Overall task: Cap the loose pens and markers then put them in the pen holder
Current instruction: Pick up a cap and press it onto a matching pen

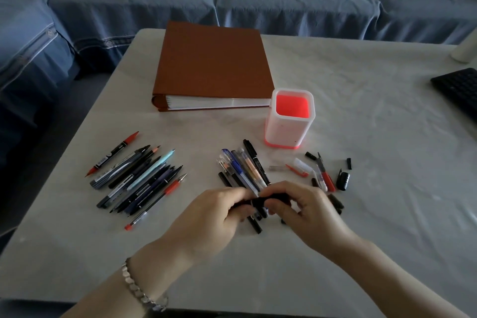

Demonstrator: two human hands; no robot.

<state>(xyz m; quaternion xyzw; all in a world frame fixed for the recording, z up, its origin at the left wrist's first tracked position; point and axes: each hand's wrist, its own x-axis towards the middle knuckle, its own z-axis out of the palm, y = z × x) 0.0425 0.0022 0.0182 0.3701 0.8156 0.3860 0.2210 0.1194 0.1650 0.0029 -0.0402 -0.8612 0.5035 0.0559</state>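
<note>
Table [335, 227], binder [211, 64] upper centre, holder [289, 126] mid-frame, empty.
Left hand [214, 212] and right hand [304, 209], lower centre, both pinched shut on a black marker [258, 201] (cap hidden by fingers); judge: keep it straight, press till seated.

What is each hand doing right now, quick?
Left hand: closed on one end of a black marker.
Right hand: closed on the other end of the same marker; whether that part is its cap cannot be told.

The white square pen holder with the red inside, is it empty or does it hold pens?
Empty: the white square pen holder stands upright, only its red interior showing.
</note>
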